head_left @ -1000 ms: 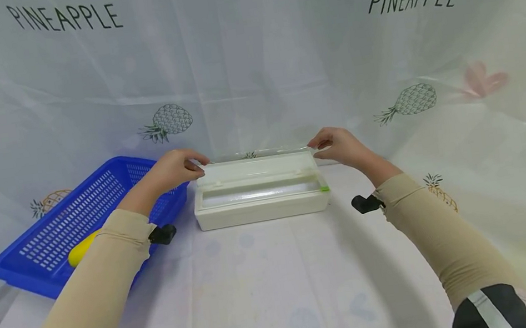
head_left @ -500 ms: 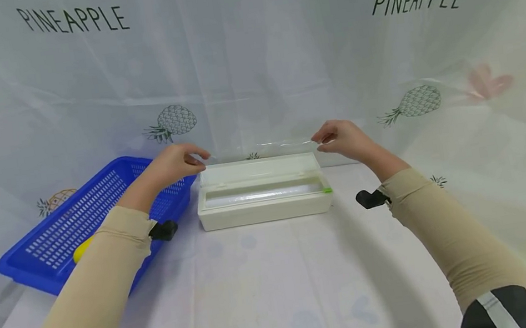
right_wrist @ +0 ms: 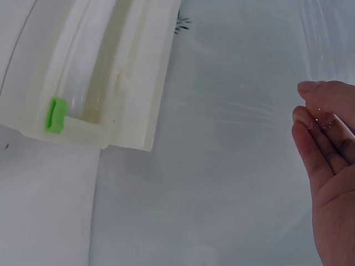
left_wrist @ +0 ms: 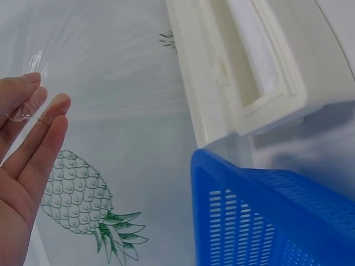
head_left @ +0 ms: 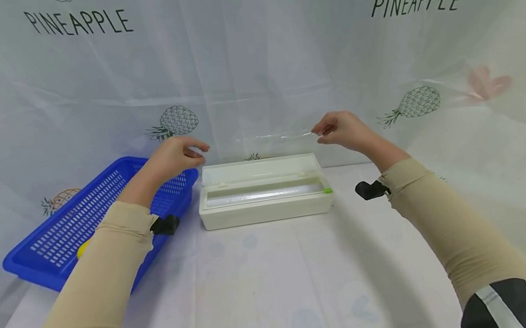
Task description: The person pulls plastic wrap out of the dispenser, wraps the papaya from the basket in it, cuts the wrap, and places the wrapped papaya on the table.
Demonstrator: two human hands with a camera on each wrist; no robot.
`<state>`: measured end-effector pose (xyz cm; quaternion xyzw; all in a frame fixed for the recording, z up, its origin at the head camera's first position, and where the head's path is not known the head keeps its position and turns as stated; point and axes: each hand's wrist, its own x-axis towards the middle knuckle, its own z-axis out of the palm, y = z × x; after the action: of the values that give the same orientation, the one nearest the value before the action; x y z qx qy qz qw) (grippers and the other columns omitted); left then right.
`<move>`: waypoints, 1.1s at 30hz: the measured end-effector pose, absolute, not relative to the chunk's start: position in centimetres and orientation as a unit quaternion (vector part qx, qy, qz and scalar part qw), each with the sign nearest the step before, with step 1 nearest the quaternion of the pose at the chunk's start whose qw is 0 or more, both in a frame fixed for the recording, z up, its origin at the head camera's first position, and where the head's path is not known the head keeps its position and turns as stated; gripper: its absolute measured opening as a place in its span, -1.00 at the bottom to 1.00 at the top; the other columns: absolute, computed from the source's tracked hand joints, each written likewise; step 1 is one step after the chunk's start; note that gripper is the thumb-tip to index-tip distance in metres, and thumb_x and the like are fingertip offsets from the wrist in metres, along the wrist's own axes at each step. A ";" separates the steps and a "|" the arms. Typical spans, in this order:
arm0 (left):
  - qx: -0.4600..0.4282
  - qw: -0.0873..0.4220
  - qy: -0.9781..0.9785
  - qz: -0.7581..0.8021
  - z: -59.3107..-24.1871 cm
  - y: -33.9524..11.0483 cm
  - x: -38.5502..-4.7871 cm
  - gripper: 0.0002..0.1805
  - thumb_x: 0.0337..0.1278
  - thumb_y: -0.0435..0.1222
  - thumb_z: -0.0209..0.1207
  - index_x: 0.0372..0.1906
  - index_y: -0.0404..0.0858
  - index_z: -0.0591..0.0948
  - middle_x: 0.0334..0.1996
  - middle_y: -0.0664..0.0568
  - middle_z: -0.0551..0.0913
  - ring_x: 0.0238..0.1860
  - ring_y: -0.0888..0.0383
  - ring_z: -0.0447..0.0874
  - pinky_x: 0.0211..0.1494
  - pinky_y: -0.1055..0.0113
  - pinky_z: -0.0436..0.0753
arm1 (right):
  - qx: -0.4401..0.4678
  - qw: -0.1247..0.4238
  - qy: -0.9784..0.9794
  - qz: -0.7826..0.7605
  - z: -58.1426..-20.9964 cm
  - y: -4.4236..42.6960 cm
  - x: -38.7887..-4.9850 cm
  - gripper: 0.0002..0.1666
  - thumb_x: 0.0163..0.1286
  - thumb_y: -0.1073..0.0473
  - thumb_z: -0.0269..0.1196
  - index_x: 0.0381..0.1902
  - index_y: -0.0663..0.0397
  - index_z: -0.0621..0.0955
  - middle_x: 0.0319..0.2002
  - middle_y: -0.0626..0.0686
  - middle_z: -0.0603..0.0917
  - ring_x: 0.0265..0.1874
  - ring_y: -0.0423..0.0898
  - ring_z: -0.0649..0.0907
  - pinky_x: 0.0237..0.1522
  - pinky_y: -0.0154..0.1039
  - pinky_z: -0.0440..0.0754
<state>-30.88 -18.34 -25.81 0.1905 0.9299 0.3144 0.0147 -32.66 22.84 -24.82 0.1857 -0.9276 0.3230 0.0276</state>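
A white cling film dispenser (head_left: 267, 212) stands at the back of the table, its lid (head_left: 261, 169) raised and a roll (head_left: 264, 195) visible inside. A green slider (head_left: 328, 190) sits at its right end. Clear cling film (head_left: 279, 137) stretches above and behind the lid, its upper edge running between both hands. My left hand (head_left: 178, 156) pinches the film's left corner; gathered film (left_wrist: 36, 61) shows at the thumb in the left wrist view. On the other side, my right hand (head_left: 341, 129) pinches the right corner, where creased film (right_wrist: 319, 50) passes the thumb.
A blue perforated basket (head_left: 61, 254) stands left of the dispenser, partly behind my left forearm. A yellow object (head_left: 83, 248) in it is mostly hidden by the sleeve. A pineapple-print sheet (head_left: 260, 74) hangs behind the table.
Both hands have risen from the dispenser's lid, keeping their pinch and drawing the film's edge upward. The dispenser has stayed put; the head view has shifted slightly.
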 end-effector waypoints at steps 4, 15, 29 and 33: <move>0.189 0.014 0.928 0.321 -25.4 -18.3 -30.9 -0.63 0.28 -0.34 0.22 0.18 -0.20 0.60 0.07 -0.18 0.62 0.03 -0.08 0.61 0.01 0.00 0.61 | 0.179 0.022 -0.931 0.318 -24.2 22.7 -32.6 -0.69 0.30 0.34 0.31 0.01 0.23 0.65 -0.02 0.21 0.61 -0.09 0.05 0.55 -0.03 -0.06 0.56; 0.176 0.007 0.930 0.324 -23.9 -18.3 -30.6 -0.62 0.28 -0.35 0.21 0.19 -0.20 0.59 0.08 -0.18 0.62 0.04 -0.08 0.61 0.05 0.00 0.59 | 0.174 0.028 -0.930 0.322 -22.5 22.6 -32.6 -0.69 0.32 0.30 0.31 0.02 0.19 0.65 -0.05 0.14 0.61 -0.10 0.00 0.56 -0.05 -0.09 0.56; 0.194 -0.011 0.926 0.325 -22.3 -18.4 -30.3 -0.61 0.28 -0.38 0.20 0.20 -0.26 0.58 0.16 -0.20 0.55 0.09 -0.13 0.57 0.11 -0.04 0.56 | 0.182 0.052 -0.930 0.315 -20.8 22.3 -32.2 -0.71 0.32 0.32 0.30 0.01 0.23 0.66 -0.04 0.18 0.62 -0.11 0.00 0.57 -0.11 -0.19 0.57; 0.188 -0.016 0.925 0.329 -21.8 -18.5 -30.1 -0.61 0.29 -0.36 0.20 0.21 -0.26 0.57 0.16 -0.20 0.55 0.10 -0.13 0.57 0.13 -0.06 0.54 | 0.179 0.051 -0.928 0.323 -20.1 22.3 -32.1 -0.69 0.33 0.30 0.29 0.03 0.24 0.64 0.01 0.21 0.61 -0.08 0.01 0.56 -0.07 -0.21 0.57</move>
<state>-30.12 -18.46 -21.77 0.1885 0.9251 0.3292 -0.0164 -32.15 22.27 -20.14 0.1785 -0.9280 0.3231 0.0508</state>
